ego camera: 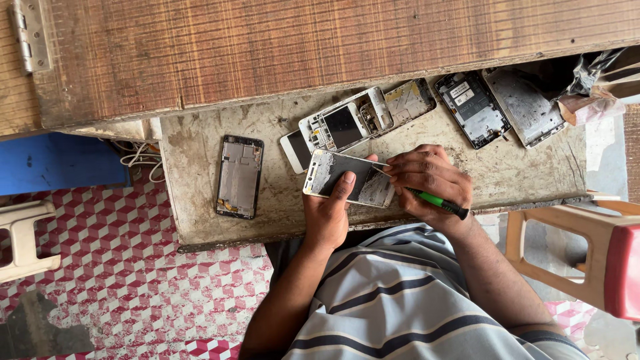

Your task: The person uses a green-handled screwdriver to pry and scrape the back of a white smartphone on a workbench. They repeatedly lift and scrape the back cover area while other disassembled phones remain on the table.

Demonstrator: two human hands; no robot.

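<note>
Head view: left hand [328,212] clamping cracked phone panel [349,178] steady on bench [200,160], right hand [427,179] pinching green screwdriver [437,201], tip at panel's far edge, probably for leverage.

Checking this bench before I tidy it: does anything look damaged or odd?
Yes. The phone panel in the left hand has its coating scraped and patchy at both ends. Several opened phones lie scattered, overlapping, on the grimy bench.

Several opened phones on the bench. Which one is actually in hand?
The white-framed phone at the bench's near edge: the left hand grips it, the right hand works a green-handled screwdriver on it. The others lie untouched.
</note>
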